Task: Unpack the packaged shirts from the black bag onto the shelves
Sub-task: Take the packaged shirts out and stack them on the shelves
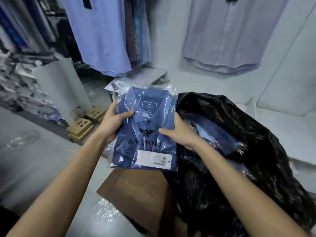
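A blue folded shirt in a clear plastic pack (145, 120) with a white label is held up in the middle of the view. My left hand (113, 123) grips its left edge, thumb on top. On the pack's right edge my right hand (177, 132) holds it the same way. The open black bag (248, 142) lies to the right on the floor, and another packaged blue shirt (217, 132) shows inside it. Behind the held pack, one more plastic-wrapped pack (119, 83) lies on the floor.
A flat brown cardboard sheet (136, 190) lies below the pack. Cardboard pieces (85, 125) are stacked at the left. Light blue shirts (99, 35) and a pale shirt (225, 35) hang ahead. Folded clothes (18, 86) pile up on a shelf at far left.
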### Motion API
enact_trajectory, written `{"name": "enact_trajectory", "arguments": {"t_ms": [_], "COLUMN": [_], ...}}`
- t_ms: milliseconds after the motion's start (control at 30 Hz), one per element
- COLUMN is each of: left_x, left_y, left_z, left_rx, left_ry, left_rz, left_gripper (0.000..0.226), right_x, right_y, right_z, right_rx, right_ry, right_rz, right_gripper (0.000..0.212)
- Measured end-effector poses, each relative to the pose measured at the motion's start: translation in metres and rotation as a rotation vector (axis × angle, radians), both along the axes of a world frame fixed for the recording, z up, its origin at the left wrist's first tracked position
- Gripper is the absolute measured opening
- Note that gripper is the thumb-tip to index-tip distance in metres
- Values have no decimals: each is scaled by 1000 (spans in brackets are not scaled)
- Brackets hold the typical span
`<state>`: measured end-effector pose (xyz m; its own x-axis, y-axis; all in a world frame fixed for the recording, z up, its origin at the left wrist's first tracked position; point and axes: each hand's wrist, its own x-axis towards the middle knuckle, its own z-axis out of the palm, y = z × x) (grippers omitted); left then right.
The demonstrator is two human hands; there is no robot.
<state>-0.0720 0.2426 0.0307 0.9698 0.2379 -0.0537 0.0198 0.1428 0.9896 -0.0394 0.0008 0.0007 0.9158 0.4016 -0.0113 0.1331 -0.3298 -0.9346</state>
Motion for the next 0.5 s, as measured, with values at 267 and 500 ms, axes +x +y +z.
{"name": "enact_trajectory", "arguments": {"t_ms": [267, 500], "left_x": [-36, -54], "left_y": [38, 31], "left_z": [-151, -224], "left_rx": [27, 240], "left_ry": [384, 606], "left_rz": [211, 113], "left_gripper": [50, 75], "right_x": [-22, -49], "right_y": [78, 83], "right_z": [-115, -168], "right_rx": [-599, -781], "right_ry": [157, 192], "right_rz": [81, 184], "right_gripper": [109, 109]}}
